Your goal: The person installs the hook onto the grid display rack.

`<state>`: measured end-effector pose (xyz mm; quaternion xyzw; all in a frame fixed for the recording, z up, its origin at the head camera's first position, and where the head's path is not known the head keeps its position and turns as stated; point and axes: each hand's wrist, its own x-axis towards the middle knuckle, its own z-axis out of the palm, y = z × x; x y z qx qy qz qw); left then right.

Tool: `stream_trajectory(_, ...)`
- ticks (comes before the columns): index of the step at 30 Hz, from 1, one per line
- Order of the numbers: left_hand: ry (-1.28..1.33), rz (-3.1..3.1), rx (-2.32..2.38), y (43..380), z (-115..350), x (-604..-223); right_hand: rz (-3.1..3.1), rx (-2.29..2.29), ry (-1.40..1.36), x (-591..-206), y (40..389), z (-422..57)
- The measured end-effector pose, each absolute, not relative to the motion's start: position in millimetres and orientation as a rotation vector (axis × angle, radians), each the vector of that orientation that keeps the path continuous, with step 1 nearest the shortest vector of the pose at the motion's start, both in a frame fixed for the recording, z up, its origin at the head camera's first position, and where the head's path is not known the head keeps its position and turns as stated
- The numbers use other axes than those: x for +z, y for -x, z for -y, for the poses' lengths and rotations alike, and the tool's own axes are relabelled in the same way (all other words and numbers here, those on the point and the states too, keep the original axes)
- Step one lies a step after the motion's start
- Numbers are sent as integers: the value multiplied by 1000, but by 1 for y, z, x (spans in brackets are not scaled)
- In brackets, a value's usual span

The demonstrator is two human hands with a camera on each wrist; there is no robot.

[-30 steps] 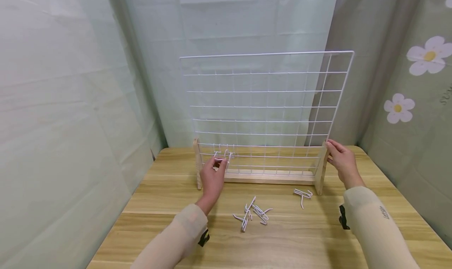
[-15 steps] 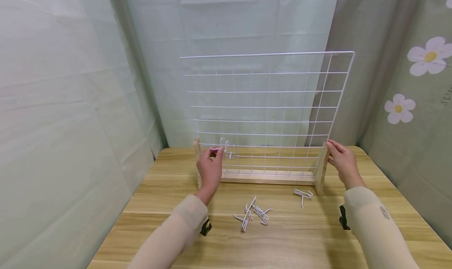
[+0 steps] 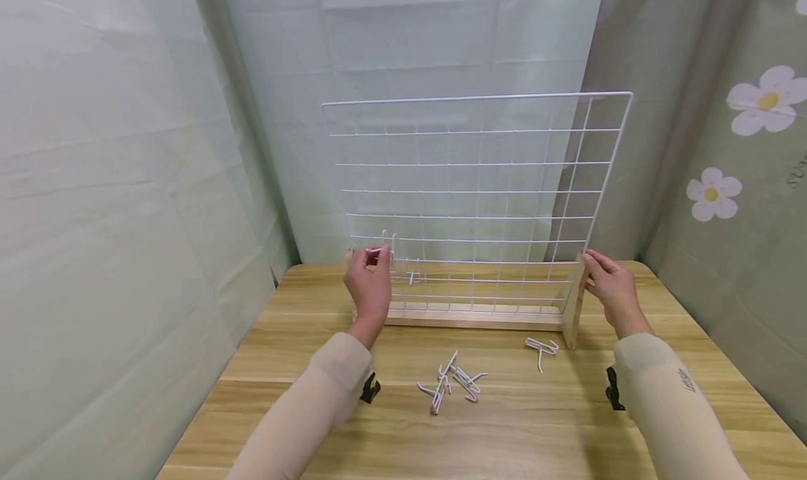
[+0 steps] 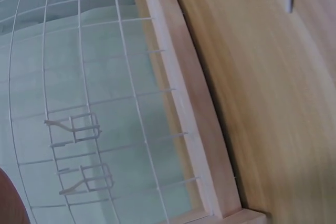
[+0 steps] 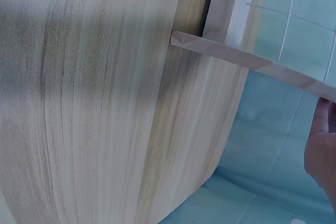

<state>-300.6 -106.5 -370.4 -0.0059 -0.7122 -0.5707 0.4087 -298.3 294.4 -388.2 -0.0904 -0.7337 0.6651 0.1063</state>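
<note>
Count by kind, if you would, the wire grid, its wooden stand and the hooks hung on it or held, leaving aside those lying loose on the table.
Wire grid: 1
Wooden stand: 1
Hung hooks: 2
Held hook, in the left hand: 1
Total: 5

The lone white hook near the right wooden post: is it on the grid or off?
Off. In the head view, this hook lies on the table, in front of the wire grid.
</note>
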Motion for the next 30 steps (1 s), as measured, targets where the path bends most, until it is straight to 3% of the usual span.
stream_trajectory(30,-162,1737,-1270,339,101,-340,2170,1952,262,-388,299,-294)
